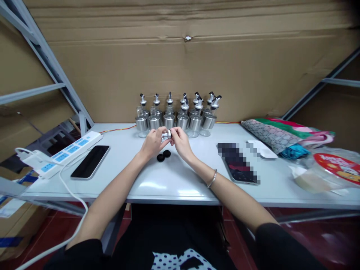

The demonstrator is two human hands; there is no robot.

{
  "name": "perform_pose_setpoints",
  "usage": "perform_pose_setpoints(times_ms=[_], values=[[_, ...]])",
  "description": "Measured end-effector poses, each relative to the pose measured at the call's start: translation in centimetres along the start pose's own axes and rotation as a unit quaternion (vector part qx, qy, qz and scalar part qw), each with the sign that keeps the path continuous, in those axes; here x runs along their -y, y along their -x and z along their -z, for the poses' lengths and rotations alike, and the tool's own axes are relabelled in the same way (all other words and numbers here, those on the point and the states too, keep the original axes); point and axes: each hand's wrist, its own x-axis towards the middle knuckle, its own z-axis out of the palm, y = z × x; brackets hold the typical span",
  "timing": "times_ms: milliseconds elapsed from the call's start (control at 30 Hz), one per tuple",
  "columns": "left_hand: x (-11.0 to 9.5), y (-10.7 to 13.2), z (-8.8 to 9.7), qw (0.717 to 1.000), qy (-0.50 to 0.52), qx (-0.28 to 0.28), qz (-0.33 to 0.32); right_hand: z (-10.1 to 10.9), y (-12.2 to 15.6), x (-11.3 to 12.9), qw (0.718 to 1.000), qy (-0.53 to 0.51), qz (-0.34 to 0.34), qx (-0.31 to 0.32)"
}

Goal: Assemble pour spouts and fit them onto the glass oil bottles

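Observation:
Between my two hands, above the middle of the table, is a small silver pourer spout point(166, 134) with a dark end. The fingers of my left hand point(153, 142) are closed round its silver part. My right hand point(180, 141) pinches the dark end on the right, and its fingertips partly hide it. Just below my hands, two round black caps point(163, 155) lie on the table. Behind my hands stand several glass bottles point(182, 122) with steel sleeves, in two rows. Most carry silver pourers with black tips; the front left ones have bare glass necks.
To the left lie a power strip point(71, 153) with a white cable and a dark phone point(90, 162). On the right are another phone point(238, 163), a white flat object point(263, 150), a colourful bag point(289, 133) and a plastic tub point(326, 170). Cardboard point(168, 67) backs the table.

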Motion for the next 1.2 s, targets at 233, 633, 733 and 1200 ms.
perform_pose_setpoints(times_ms=[233,633,733,1200], values=[[0.0,-0.6,0.7,0.999,-0.013,0.035,0.002,0.2,-0.7,-0.5,1.0,-0.014,0.019,0.017],[-0.3,-0.4,0.6,1.0,0.01,0.02,-0.008,0.0,-0.5,1.2,0.996,-0.023,-0.081,0.014],[-0.4,-0.4,0.6,1.0,0.011,0.019,-0.02,0.1,-0.5,1.8,0.986,-0.076,-0.144,0.025],[-0.9,-0.5,0.1,0.998,-0.021,0.048,-0.043,0.2,-0.2,2.4,0.951,-0.083,-0.296,0.045]])
